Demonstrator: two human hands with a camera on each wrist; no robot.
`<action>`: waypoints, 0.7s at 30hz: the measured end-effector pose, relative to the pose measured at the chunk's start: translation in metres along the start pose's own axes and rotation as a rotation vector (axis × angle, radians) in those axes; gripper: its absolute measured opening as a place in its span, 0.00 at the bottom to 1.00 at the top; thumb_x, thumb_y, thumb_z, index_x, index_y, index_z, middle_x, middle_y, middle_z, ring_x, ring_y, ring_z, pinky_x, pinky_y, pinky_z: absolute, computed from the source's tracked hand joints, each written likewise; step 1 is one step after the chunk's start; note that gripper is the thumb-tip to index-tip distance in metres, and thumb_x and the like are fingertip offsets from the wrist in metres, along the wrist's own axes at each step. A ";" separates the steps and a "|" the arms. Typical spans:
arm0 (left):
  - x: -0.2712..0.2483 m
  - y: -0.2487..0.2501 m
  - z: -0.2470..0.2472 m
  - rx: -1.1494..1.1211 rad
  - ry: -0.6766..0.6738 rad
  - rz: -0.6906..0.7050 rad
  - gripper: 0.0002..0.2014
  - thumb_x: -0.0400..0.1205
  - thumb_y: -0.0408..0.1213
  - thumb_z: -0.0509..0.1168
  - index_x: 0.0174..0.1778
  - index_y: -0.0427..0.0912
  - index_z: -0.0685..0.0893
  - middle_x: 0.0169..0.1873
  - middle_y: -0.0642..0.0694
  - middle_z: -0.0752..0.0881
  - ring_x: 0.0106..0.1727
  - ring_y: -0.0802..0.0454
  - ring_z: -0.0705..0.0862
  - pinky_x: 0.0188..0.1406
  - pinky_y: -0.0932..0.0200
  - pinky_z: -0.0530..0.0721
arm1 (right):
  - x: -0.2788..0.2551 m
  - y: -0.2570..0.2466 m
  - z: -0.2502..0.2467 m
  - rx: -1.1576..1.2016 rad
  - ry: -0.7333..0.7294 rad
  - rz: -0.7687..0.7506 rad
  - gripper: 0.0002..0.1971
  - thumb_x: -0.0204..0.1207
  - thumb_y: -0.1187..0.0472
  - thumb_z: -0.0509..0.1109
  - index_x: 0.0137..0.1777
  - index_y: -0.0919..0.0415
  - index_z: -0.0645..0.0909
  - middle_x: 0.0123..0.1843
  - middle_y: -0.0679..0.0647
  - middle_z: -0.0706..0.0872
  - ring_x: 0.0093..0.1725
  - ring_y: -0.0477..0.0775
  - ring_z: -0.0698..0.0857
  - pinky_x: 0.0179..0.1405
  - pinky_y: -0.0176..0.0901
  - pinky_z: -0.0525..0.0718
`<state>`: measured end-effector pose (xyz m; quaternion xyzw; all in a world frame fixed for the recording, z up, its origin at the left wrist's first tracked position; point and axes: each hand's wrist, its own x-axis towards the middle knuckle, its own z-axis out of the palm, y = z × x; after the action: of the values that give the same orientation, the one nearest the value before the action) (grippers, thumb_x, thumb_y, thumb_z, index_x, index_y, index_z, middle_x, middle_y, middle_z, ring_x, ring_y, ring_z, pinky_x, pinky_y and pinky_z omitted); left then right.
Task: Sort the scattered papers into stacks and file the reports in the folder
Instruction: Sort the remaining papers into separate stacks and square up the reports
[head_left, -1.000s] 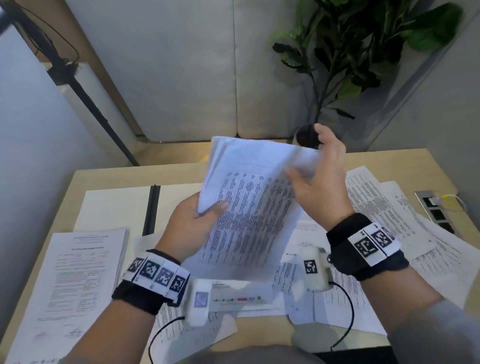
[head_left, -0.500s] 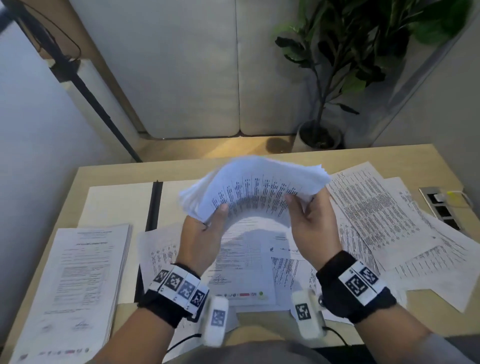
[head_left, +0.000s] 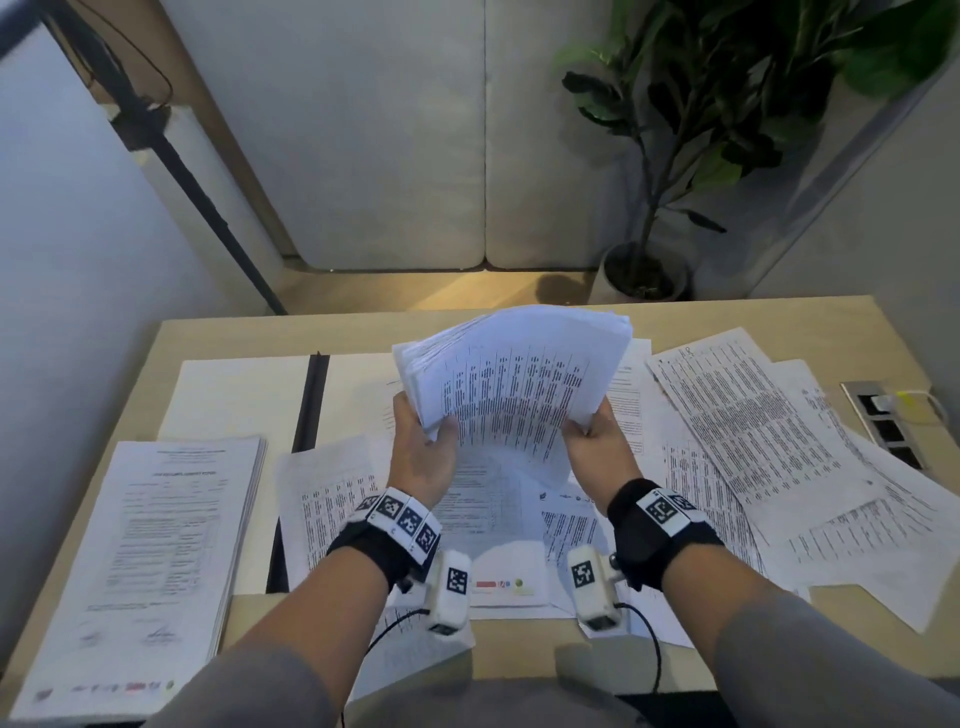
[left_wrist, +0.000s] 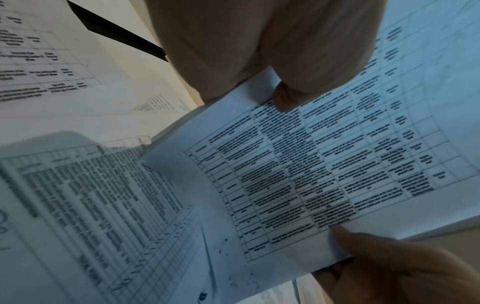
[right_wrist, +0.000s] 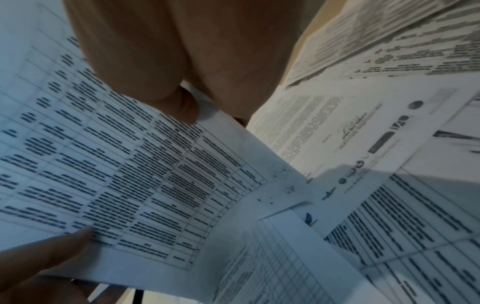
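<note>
Both hands hold one bundle of printed table sheets (head_left: 511, 379) above the middle of the desk, its far edge bent away from me. My left hand (head_left: 421, 447) grips the bundle's left edge, thumb on the top sheet (left_wrist: 298, 164). My right hand (head_left: 595, 441) grips the right edge, thumb on top (right_wrist: 130, 164). Loose papers (head_left: 753, 436) lie scattered over the right half of the desk and under the hands. A neat stack of reports (head_left: 150, 545) lies at the front left. An open cream folder (head_left: 244, 395) with a black spine (head_left: 309, 400) lies behind that stack.
The wooden desk (head_left: 831, 322) has a socket panel (head_left: 885, 421) with a plugged cable near its right edge. A potted plant (head_left: 675, 156) stands on the floor behind the desk, and a dark stand pole (head_left: 197, 187) rises at the back left.
The bundle has gone from hanging upright to lying lower and bent between both hands. My right hand has dropped from the top edge to the right edge. The view has tilted.
</note>
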<state>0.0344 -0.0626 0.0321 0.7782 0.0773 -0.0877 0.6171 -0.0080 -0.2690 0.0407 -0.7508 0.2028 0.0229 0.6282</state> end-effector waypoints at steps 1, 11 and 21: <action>0.001 -0.001 0.001 0.002 -0.003 -0.012 0.21 0.89 0.33 0.64 0.71 0.58 0.65 0.60 0.58 0.81 0.64 0.51 0.82 0.55 0.62 0.83 | 0.003 0.003 0.000 -0.021 -0.019 0.010 0.28 0.86 0.69 0.59 0.73 0.31 0.72 0.74 0.45 0.84 0.75 0.55 0.80 0.81 0.63 0.76; -0.007 0.007 -0.045 0.019 -0.056 0.023 0.22 0.89 0.33 0.64 0.77 0.57 0.76 0.67 0.58 0.87 0.68 0.61 0.85 0.68 0.55 0.82 | 0.008 -0.020 -0.014 -0.190 -0.250 -0.051 0.25 0.91 0.67 0.59 0.84 0.46 0.65 0.76 0.42 0.80 0.72 0.43 0.79 0.78 0.45 0.72; -0.067 -0.050 -0.157 -0.011 0.170 -0.286 0.11 0.87 0.42 0.68 0.65 0.50 0.81 0.56 0.49 0.91 0.58 0.50 0.89 0.68 0.41 0.86 | -0.001 0.002 0.113 -0.040 -0.471 0.213 0.24 0.86 0.76 0.59 0.77 0.54 0.75 0.67 0.54 0.87 0.64 0.58 0.86 0.57 0.44 0.86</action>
<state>-0.0355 0.1008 0.0354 0.7606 0.2397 -0.1078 0.5936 0.0152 -0.1614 0.0157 -0.7114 0.1284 0.2671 0.6373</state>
